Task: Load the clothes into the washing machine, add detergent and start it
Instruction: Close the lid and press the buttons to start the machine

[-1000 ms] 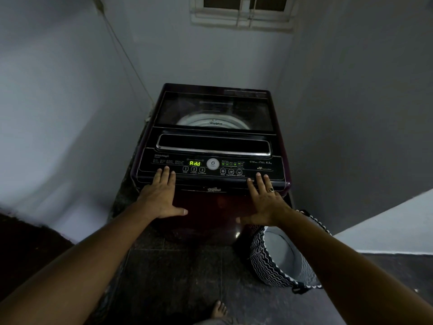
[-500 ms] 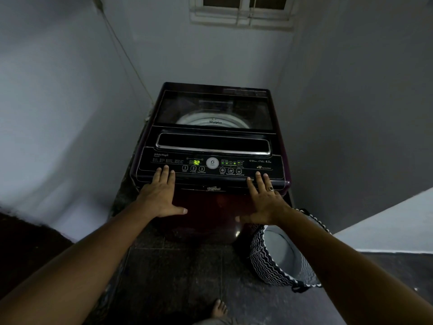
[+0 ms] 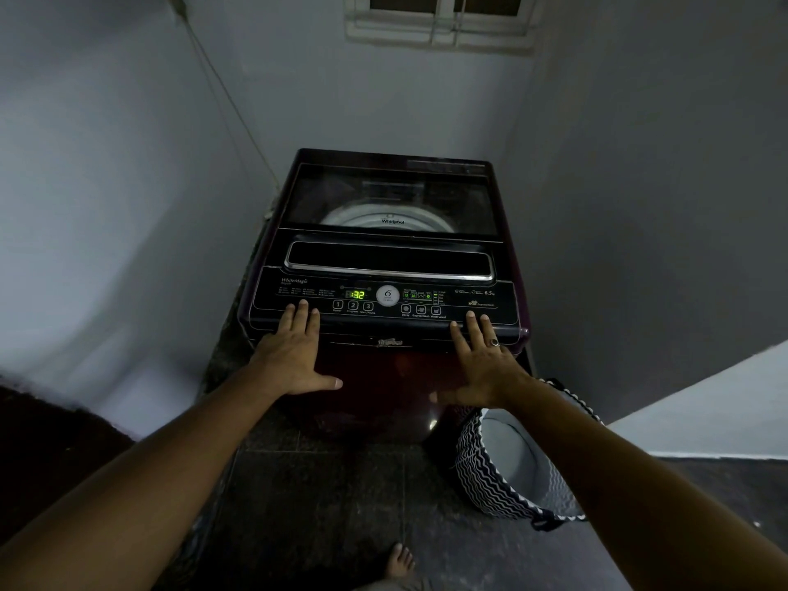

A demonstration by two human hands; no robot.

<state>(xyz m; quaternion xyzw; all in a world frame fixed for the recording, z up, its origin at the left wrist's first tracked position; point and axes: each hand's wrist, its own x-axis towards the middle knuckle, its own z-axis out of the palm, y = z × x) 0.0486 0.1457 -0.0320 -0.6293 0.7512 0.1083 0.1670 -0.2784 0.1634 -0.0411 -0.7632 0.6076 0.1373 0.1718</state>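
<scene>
The dark maroon top-loading washing machine (image 3: pixel 383 249) stood in the far corner, its glass lid closed over a pale drum and its black control panel (image 3: pixel 383 298) showing green digits. The left hand (image 3: pixel 294 356) and right hand (image 3: pixel 482 364) lay flat with straight fingers on the panel's near edge, holding nothing. A zigzag-patterned laundry basket (image 3: pixel 490 475) sat on the floor at near right.

Dim, narrow alcove, closed in by pale grey-blue walls: left wall (image 3: pixel 106 185), back wall (image 3: pixel 341 100), right wall (image 3: pixel 639 206). High on the back wall, a white-framed window (image 3: pixel 443 19), cut off by the top edge. Thin cord (image 3: pixel 222 85) slanting down the left wall. Dark speckled stone-tile floor (image 3: pixel 320 505). Low white ledge (image 3: pixel 703 411) at the right.
</scene>
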